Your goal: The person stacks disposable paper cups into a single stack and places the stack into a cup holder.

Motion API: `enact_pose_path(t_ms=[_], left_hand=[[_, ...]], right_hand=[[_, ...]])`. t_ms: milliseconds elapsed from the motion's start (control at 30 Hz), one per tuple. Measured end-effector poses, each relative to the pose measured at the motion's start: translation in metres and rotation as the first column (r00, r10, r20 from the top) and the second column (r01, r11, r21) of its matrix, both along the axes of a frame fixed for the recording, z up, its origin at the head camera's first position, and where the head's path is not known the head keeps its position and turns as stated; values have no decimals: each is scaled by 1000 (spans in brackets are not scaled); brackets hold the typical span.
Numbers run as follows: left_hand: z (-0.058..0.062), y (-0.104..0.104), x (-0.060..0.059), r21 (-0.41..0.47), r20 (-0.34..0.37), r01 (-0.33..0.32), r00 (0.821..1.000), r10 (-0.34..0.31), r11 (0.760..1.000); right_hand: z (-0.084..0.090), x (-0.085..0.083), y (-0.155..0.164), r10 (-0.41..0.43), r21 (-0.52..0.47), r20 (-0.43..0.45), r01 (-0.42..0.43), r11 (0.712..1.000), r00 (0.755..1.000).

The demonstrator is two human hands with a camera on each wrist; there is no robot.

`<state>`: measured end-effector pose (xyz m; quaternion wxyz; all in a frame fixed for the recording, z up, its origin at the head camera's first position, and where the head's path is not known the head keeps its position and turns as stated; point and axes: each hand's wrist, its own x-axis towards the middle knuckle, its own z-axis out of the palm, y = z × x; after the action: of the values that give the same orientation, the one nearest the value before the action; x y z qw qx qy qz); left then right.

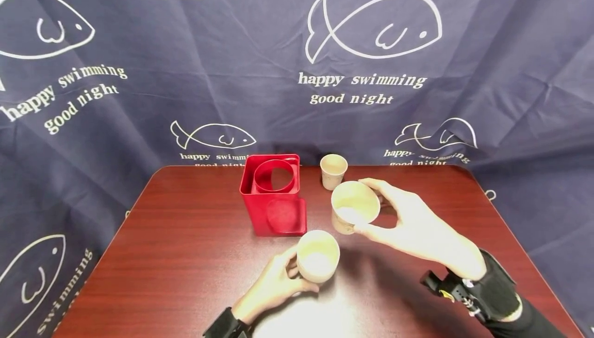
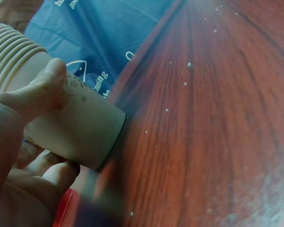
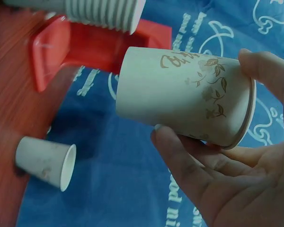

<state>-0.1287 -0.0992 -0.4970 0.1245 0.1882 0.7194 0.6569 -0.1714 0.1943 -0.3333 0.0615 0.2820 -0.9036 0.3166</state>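
Note:
My left hand [image 1: 297, 273] grips a stack of beige paper cups [image 1: 317, 255] just above the near middle of the table, mouth tilted up toward me. In the left wrist view my thumb [image 2: 38, 94] lies across the stack [image 2: 75, 127], whose many rims show at the top left. My right hand [image 1: 371, 206] holds a single paper cup [image 1: 350, 201] by its rim between thumb and fingers, a little beyond and to the right of the stack. The right wrist view shows this cup [image 3: 180, 94] with a leaf print, held on its side in my right hand [image 3: 213, 175].
A red square box [image 1: 274, 204] with a round opening on top stands at the middle of the dark wooden table [image 1: 185, 235]. Another small paper cup [image 1: 333, 170] stands upright behind it near the far edge. A blue fish-print cloth [image 1: 232, 70] hangs behind.

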Motion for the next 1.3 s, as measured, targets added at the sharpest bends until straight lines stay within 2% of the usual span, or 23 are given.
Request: enact_pose_path(t_ms=[300, 600, 700, 867, 1100, 1167, 1300], left_hand=[[-2, -2, 0, -32, -47, -5, 999, 4, 999], [-4, -2, -1, -73, -164, -5, 987, -7, 997], [-4, -2, -2, -54, -148, 8, 989, -16, 999], [-3, -1, -1, 11, -76, 35, 996, -34, 999], [-1, -1, -1, 5, -49, 22, 999, -22, 1000], [-2, -1, -1, 1, -44, 19, 999, -19, 1000], [-2, -1, -1, 9, -36, 19, 999, -18, 1000]], right_hand=[[12, 12, -23, 124, -44, 56, -122, 992, 991], [4, 17, -36, 256, -118, 89, -245, 962, 963], [-1, 18, -39, 270, -126, 103, -257, 958, 957], [-9, 20, -41, 235, -103, 113, -224, 969, 965], [-28, 24, -42, 258, -200, 159, -225, 954, 953], [-32, 23, -42, 245, -159, 120, -225, 961, 962], [-41, 23, -42, 245, -106, 85, -235, 966, 966]])
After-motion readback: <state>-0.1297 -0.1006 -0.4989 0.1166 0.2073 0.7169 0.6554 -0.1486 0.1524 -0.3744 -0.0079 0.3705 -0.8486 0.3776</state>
